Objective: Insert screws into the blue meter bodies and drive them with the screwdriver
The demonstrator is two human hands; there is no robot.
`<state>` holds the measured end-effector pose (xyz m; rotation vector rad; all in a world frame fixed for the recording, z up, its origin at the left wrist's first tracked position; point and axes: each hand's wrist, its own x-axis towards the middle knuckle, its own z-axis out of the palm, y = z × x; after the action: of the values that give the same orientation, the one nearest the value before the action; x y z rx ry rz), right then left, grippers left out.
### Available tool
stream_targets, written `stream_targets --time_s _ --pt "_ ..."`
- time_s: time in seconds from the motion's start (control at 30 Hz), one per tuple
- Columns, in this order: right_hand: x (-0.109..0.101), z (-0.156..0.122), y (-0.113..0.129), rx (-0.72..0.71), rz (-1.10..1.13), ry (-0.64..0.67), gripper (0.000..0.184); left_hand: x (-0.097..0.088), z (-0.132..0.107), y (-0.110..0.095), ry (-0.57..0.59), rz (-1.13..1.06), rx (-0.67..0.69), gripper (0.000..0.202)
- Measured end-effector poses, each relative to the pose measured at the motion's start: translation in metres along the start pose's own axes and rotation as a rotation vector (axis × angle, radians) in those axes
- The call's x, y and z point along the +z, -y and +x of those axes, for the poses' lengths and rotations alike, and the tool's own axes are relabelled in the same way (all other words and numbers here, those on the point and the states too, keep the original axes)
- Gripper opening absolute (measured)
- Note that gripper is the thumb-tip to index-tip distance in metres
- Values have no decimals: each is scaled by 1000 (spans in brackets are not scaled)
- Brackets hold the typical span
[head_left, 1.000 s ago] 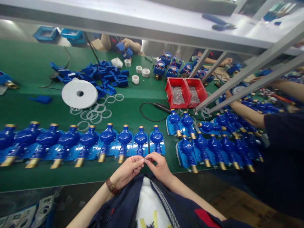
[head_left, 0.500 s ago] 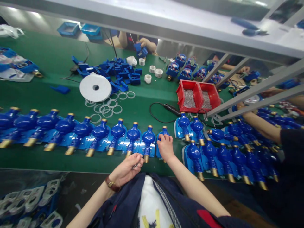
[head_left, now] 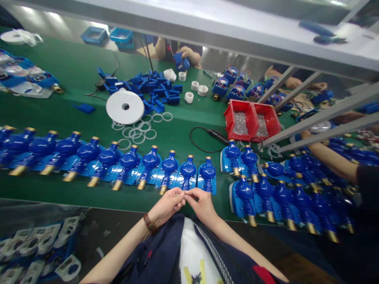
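My left hand (head_left: 169,205) is closed, with small metal screws (head_left: 177,194) partly showing between the fingers. Thumb and finger of my right hand (head_left: 203,205) pinch together at the left fingertips; whatever lies between them is too small to make out. Both hands are just in front of a row of blue meter bodies with brass ends on light blue bases. Closest to them are one blue meter body (head_left: 188,170) and the last one in the row, a second blue meter body (head_left: 207,172), whose lower brass end is partly hidden by my right hand.
A red two-part bin (head_left: 250,136) holds small metal screws. Beside it lies a black corded tool (head_left: 217,136). Farther left are a white reel (head_left: 124,106), clear rings (head_left: 138,136) and blue plastic parts (head_left: 151,88). More meter bodies (head_left: 266,193) stand right, near a co-worker's arm (head_left: 331,157).
My right hand has left the last meter body in the row and come back left to meet my left hand's fingertips. The view has shifted slightly.
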<state>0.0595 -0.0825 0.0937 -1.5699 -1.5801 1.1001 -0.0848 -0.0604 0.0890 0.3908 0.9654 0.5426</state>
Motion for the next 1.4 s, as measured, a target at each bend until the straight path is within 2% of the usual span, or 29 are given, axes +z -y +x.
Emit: stream_targets --time_s 0.2,0.3,0.37,0.43,0.53,0.7,0.8,0.9,1.0,1.07,1.23,1.4 --pt "-13 5 -4 -172 -275 25 9 1 1 4 -25 -37 21 40" --pt "-22 22 -19 -127 -486 -131 8 -3 1 4 -87 -92 33 33" --pt "-25 39 -33 -87 -697 -179 8 -6 0 4 -136 -128 16 27" --pt "-23 53 -48 -94 -848 -119 8 -8 -4 4 -157 -170 16 21" --pt "-16 65 -62 -149 -906 -34 12 -9 -13 4 -155 -238 35 17" --pt "-11 67 -66 -200 -907 -26 12 -9 -24 4 -105 -282 47 26" --pt "-12 61 -55 -174 -849 -101 11 -9 -27 5 -77 -228 74 31" --pt "-7 42 -33 -191 -571 -120 16 -11 -26 5 -67 -160 69 35" --pt "7 21 -6 -272 -246 34 18 -18 -21 2 -74 -82 48 39" --pt "18 12 9 -257 -118 68 20 -24 -17 -3 -65 -5 30 42" --pt "45 9 27 -124 -72 -44 17 -45 -12 -27 11 179 10 49" --pt "76 7 37 -9 -36 -242 10 -67 -11 -46 167 276 -124 51"
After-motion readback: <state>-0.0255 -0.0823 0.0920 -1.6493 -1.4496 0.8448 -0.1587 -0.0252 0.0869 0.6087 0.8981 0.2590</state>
